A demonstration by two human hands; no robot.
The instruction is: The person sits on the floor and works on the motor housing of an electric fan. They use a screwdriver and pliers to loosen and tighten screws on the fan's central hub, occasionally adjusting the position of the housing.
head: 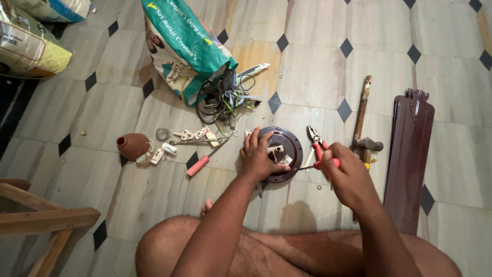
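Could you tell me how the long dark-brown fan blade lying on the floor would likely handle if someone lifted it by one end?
The fan blade looks long, flat and thin, so it would probably stay fairly stiff yet sag or wobble slightly. Lying flat on the tiled floor, it seems unlikely to roll; its smooth finish might slide easily.

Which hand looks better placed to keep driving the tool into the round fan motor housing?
Right, probably. The right hand grips the red-handled screwdriver, its tip at the fan motor housing; the left hand lies flat on it.
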